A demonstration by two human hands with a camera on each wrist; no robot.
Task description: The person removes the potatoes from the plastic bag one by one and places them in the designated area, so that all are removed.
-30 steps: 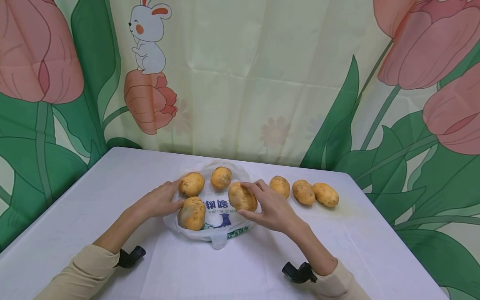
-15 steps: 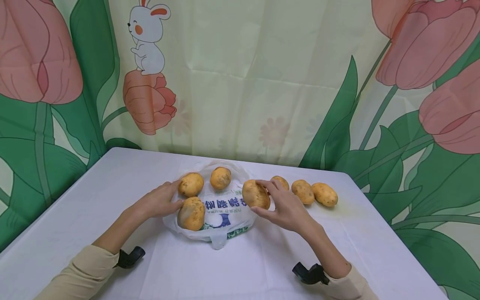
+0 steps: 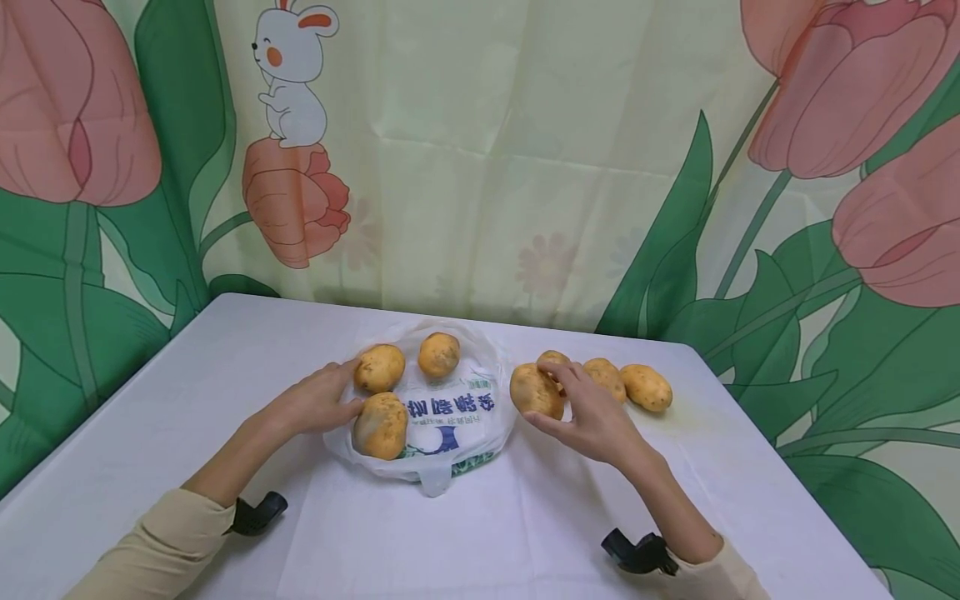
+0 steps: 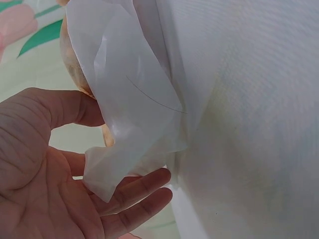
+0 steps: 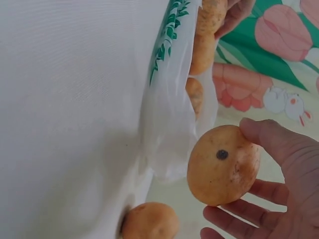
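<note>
In the head view my right hand (image 3: 596,417) grips a potato (image 3: 536,392) between thumb and fingers, just right of the plastic bag. The right wrist view shows this potato (image 5: 219,164) held above the table, with a dark spot on its skin. My left hand (image 3: 318,398) holds the left rim of the white plastic bag (image 3: 495,425), which lies spread open. Its thin film (image 4: 124,84) passes between thumb and fingers in the left wrist view. Inside the bag are a front potato (image 3: 381,427), a left potato (image 3: 379,368) and a back potato (image 3: 438,356).
Right of the bag, a row of potatoes lies on the white table (image 3: 420,550): one partly hidden potato (image 3: 553,357), a middle potato (image 3: 606,377) and an end potato (image 3: 648,388). A printed curtain (image 3: 465,167) hangs behind the table.
My right hand has carried its potato rightward, from over the bag to beyond the bag's right rim, near the row. The left hand stays at the left rim.
</note>
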